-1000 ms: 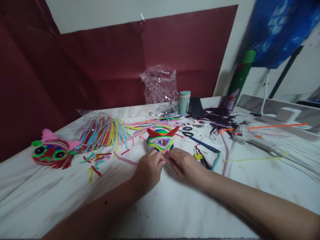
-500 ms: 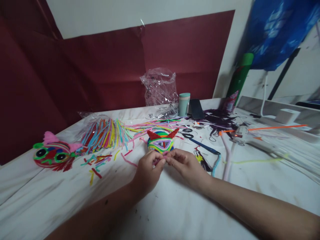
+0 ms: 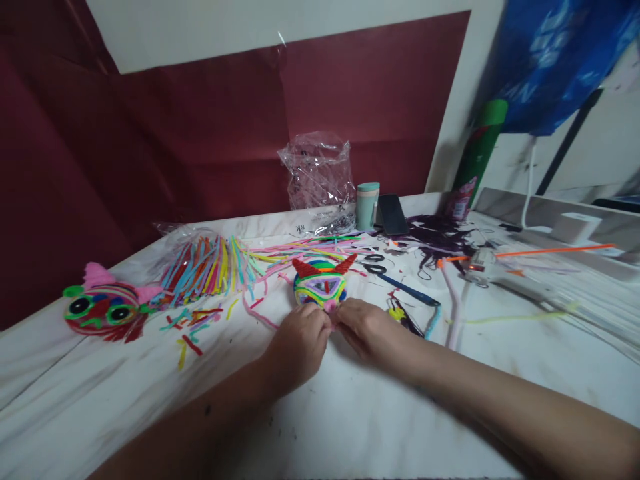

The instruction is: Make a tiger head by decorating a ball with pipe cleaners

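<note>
A round mask (image 3: 320, 285) made of coiled, multicoloured pipe cleaners lies in front of me, with red horns and a triangular lilac-edged eye. At its lower edge, my left hand (image 3: 304, 337) is closed in a pinch. My right hand (image 3: 367, 331) pinches right beside it, fingertips almost meeting the left ones. Between them shows a bit of pink pipe cleaner (image 3: 331, 305); the fingers cover most of it. Whether the fingers also touch the mask cannot be made out.
A second mask (image 3: 103, 308) with big black eyes lies left, near a bundle of pipe cleaners (image 3: 203, 270) and cut scraps (image 3: 193, 327). To the right are scissors (image 3: 400, 285), a hot glue gun (image 3: 483, 267) and purple strands (image 3: 435, 237). A cup (image 3: 367, 208) and phone (image 3: 393, 215) stand behind.
Both hands have drawn up closer to the mask's lower edge and turned knuckles-up. The pink pipe cleaner, seen earlier between the fingertips, is now mostly covered.
</note>
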A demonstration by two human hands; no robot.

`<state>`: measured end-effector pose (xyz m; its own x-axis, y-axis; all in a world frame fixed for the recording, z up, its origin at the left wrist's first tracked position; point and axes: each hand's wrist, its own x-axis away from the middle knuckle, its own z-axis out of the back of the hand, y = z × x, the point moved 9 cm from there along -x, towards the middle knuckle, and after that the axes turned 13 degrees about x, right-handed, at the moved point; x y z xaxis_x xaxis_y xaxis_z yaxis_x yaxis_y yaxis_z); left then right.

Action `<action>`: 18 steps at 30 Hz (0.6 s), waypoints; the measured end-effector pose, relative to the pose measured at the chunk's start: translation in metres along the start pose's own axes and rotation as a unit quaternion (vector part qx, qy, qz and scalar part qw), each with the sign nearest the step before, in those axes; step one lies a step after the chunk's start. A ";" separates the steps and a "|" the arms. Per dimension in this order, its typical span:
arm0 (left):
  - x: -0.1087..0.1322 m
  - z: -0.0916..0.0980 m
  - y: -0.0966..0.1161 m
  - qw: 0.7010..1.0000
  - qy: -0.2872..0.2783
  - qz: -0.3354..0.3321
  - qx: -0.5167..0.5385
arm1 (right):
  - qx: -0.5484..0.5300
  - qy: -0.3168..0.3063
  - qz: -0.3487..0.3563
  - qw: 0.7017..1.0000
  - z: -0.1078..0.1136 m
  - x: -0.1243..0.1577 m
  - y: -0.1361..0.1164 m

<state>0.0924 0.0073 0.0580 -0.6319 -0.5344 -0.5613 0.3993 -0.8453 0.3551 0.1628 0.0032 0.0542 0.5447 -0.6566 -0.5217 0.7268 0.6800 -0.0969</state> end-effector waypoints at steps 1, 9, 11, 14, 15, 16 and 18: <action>0.000 -0.001 0.001 1.000 -0.007 -0.008 -0.008 | 0.005 -0.005 0.006 1.000 -0.001 0.000 -0.001; -0.002 0.012 -0.002 0.995 0.046 0.037 0.075 | -0.257 -0.004 -0.153 0.954 -0.005 0.000 0.023; -0.002 0.020 -0.010 0.984 0.096 0.084 0.126 | -0.387 -0.004 -0.210 0.898 -0.013 0.001 0.029; -0.001 0.023 -0.016 0.968 0.128 0.124 0.178 | -0.479 0.018 -0.255 0.840 -0.021 0.003 0.031; -0.001 0.022 -0.016 0.965 0.130 0.128 0.186 | -0.487 0.026 -0.265 0.832 -0.023 0.004 0.031; 0.000 0.022 -0.016 0.964 0.132 0.131 0.188 | -0.489 0.034 -0.274 0.827 -0.023 0.005 0.031; 0.001 0.021 -0.016 0.966 0.135 0.131 0.176 | -0.477 0.048 -0.283 0.830 -0.023 0.007 0.031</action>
<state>0.0714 0.0202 0.0680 -0.3246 -0.7505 -0.5756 0.2404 -0.6541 0.7172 0.1798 0.0269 0.0282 0.1590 -0.9614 -0.2244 0.1669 0.2502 -0.9537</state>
